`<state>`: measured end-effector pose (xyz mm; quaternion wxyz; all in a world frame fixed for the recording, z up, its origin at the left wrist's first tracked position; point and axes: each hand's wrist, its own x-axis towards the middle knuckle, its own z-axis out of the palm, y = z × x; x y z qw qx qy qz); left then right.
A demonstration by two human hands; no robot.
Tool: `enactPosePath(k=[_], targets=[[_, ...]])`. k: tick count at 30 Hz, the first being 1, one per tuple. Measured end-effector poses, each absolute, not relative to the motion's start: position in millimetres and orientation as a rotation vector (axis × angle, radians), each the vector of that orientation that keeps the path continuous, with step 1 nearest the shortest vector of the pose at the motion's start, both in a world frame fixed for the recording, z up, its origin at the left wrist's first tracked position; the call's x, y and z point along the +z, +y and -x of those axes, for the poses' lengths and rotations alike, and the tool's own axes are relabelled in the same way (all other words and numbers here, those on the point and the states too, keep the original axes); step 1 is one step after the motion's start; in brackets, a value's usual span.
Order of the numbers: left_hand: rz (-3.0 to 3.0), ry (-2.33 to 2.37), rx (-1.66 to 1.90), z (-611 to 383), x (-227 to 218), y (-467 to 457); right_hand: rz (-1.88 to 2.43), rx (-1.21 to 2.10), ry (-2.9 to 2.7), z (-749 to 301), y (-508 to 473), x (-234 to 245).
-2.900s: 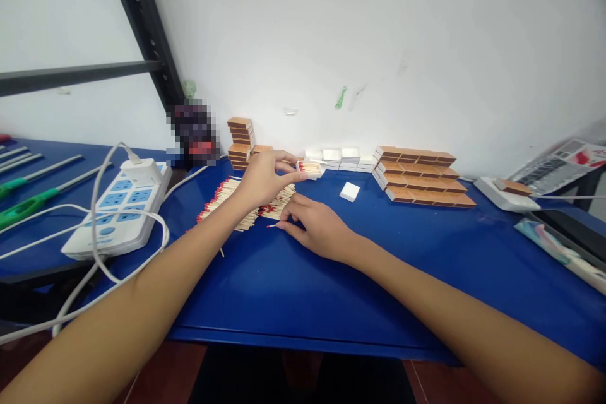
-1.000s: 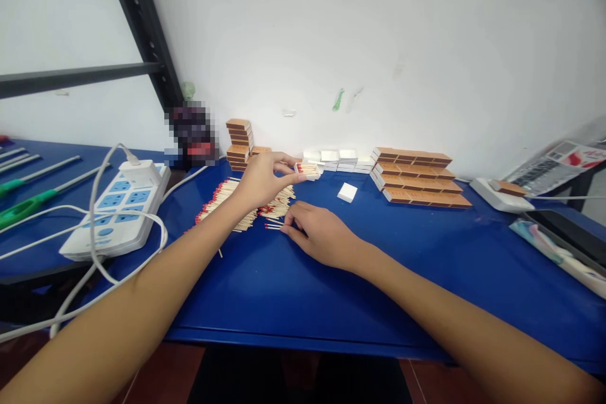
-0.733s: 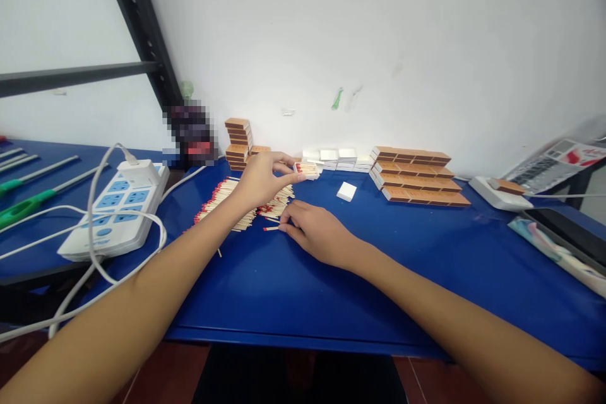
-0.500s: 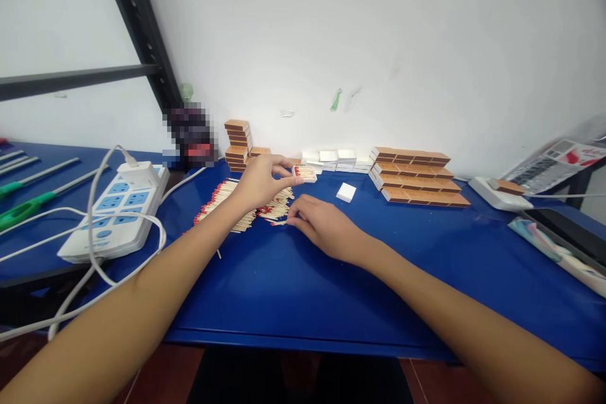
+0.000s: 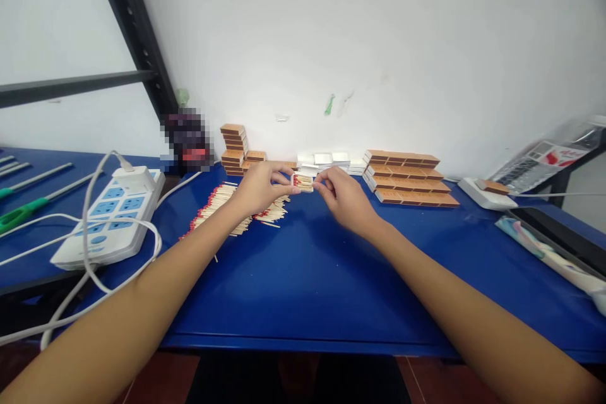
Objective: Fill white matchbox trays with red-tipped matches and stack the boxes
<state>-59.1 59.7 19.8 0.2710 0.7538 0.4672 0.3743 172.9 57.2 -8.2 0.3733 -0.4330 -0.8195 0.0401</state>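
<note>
My left hand (image 5: 259,188) holds a small white matchbox tray (image 5: 307,190) by its left end, thumb in front and fingers behind. Red-headed matches (image 5: 302,181) lie side by side inside it, heads to the left. At the tray's right end, my right hand (image 5: 345,199) is closed in a pinch on the tail of a match, mostly hidden by the fingertips. Below and left of the tray, loose matches lie in a big heap (image 5: 218,209) and a smaller one (image 5: 272,209), both partly covered by my left hand and forearm.
White trays (image 5: 331,161) line the wall. Brown matchboxes are stacked at the left (image 5: 233,145) and in stepped rows (image 5: 409,180) at the right. A power strip (image 5: 111,214) with looping white cables sits left; a plastic bottle (image 5: 553,154) lies far right.
My right hand has risen from beside the match heap to the tray's right end, bringing a match. The tray stays in my left hand. My right hand now hides the loose white tray.
</note>
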Motion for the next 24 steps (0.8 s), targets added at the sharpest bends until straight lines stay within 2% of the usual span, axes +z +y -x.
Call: enactPosePath(k=[12,24], targets=[[-1.988,1.236,1.022,59,20,61,0.999,0.082,-2.053,-166,46,-5],[-1.986,1.286,1.223,63,19,63,0.856,0.430,-2.404,-115,17,-28]])
